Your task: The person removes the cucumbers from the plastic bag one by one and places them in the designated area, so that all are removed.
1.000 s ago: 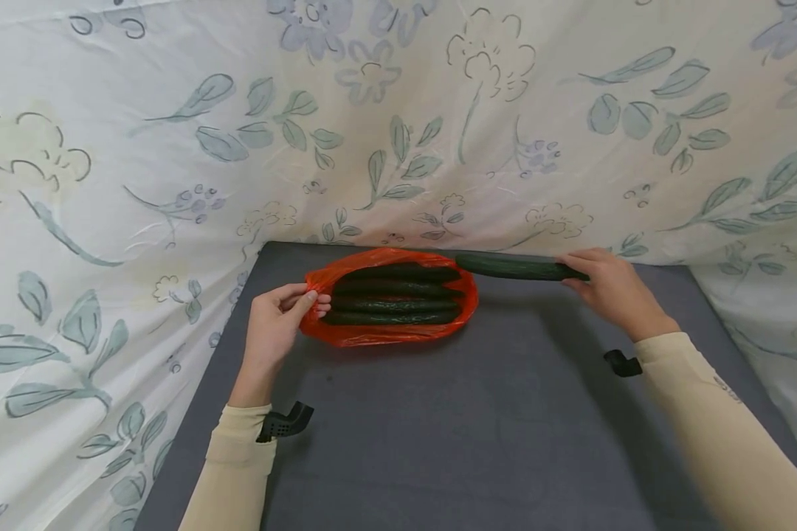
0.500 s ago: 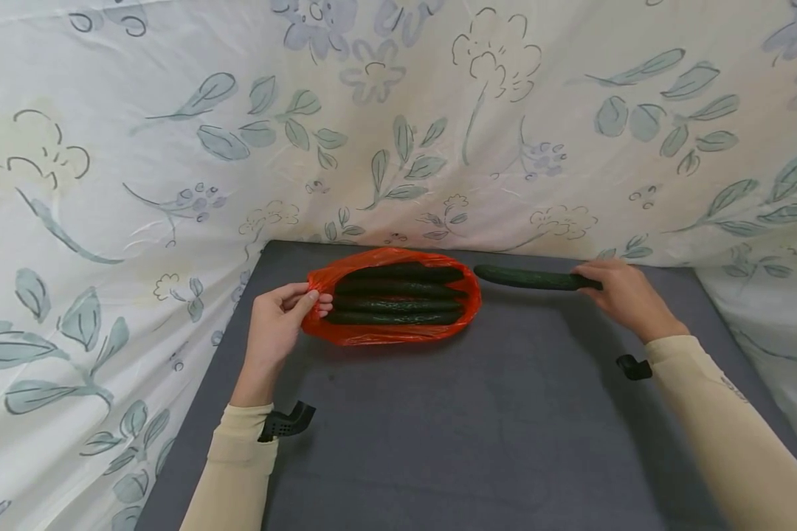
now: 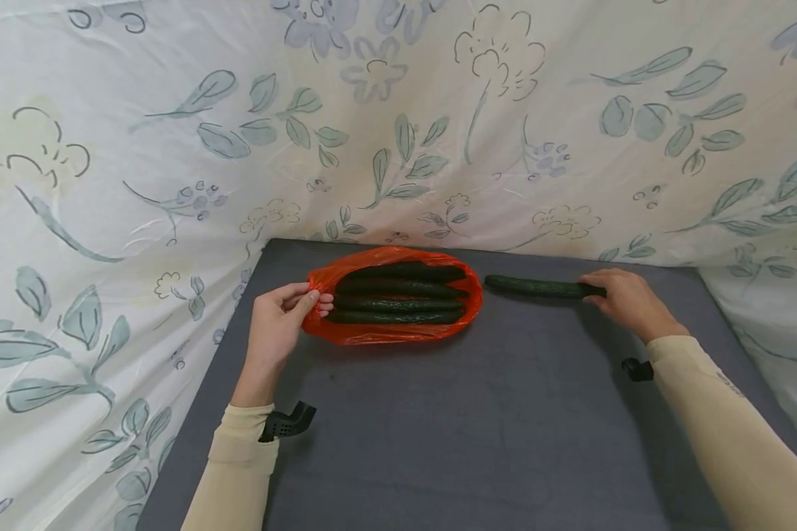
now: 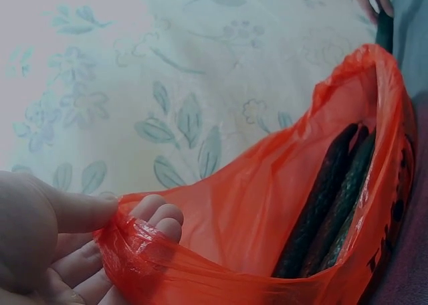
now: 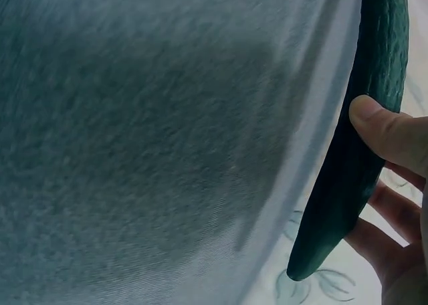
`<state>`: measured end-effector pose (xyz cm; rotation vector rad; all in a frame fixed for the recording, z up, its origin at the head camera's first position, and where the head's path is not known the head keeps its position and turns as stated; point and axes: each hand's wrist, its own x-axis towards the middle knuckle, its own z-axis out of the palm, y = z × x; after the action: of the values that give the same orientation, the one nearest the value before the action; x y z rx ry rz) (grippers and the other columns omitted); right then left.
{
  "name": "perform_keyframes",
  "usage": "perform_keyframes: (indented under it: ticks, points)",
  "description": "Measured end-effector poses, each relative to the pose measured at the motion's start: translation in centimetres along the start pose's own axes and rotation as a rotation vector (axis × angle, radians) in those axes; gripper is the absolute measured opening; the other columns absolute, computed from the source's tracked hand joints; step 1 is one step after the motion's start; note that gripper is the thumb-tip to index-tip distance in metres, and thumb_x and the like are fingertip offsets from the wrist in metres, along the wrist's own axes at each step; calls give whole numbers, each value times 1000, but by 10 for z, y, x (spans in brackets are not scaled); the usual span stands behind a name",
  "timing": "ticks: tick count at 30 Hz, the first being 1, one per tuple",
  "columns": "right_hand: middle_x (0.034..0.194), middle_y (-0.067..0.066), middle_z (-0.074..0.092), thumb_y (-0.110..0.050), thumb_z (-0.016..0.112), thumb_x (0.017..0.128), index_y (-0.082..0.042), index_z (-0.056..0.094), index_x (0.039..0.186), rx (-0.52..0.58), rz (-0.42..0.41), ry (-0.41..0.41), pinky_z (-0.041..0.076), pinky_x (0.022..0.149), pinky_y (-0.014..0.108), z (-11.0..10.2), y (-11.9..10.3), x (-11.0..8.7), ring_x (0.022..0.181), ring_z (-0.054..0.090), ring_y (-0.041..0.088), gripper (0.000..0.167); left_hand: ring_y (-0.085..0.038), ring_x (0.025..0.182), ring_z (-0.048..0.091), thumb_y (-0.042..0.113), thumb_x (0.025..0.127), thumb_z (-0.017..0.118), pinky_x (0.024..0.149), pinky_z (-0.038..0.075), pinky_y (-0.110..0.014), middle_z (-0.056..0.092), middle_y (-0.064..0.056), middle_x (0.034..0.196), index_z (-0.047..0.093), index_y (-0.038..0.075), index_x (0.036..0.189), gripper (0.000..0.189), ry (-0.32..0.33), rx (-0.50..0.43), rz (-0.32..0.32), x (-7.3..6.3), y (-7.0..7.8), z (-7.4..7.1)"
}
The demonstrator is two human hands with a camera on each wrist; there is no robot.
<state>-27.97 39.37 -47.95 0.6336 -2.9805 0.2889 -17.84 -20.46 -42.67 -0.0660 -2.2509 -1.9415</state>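
Rightward and down went the cucumber [image 3: 538, 286], pinched by the right hand [image 3: 620, 301], right of the red bag [image 3: 385, 333]. Left hand [image 3: 275, 324] pinched the rim; a loosened pinch might collapse its mouth.

A plastic bag [image 3: 392, 335] is lying on the counter [image 3: 438, 428] near its far edge, with several cucumbers [image 3: 398, 302] lying side by side inside it. The left hand [image 3: 275, 324] is pinching the bag's left end. Just right of the bag, a single cucumber [image 3: 534, 287] is lying lengthwise, the right hand [image 3: 627, 302] holding its right end.
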Motion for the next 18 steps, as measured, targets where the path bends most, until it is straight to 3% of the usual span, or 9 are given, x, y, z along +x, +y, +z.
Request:
perform_keyframes:
  ticks: [4, 10, 14, 18]
  points:
    - [132, 29, 70, -1, 86, 92, 4, 73, 134, -4, 17, -32, 54, 97, 69, 5, 8, 1, 119, 65, 50, 45, -28, 88, 81, 6, 109, 67, 84, 65, -29, 77, -30, 109, 67, -14, 133, 31, -2, 6, 1, -1, 1, -1]
    - [134, 31, 68, -3, 85, 93, 4, 72, 136, 4, 11, -52, 53, 98, 70, 9, 13, 1, 120, 64, 51, 46, -20, 85, 81, 5, 109, 66, 85, 65, -30, 77, -31, 109, 67, -14, 133, 31, -3, 9, 1, -1, 2, -2]
    - [135, 31, 68, -3, 86, 93, 5, 72, 136, -4, 16, -55, 52, 97, 70, 11, 14, 1, 120, 63, 53, 46, -24, 87, 81, 5, 109, 67, 84, 65, -30, 77, -30, 109, 67, -13, 134, 31, -1, 12, -7, 0, 3, -2]
    - [135, 31, 67, -3, 85, 93, 4, 72, 135, -19, 27, -66, 51, 98, 71, 15, 16, 2, 120, 63, 53, 46, -15, 84, 80, 6, 109, 67, 84, 65, -28, 77, -30, 110, 67, -14, 133, 31, 2, 20, -14, -1, 4, -3]
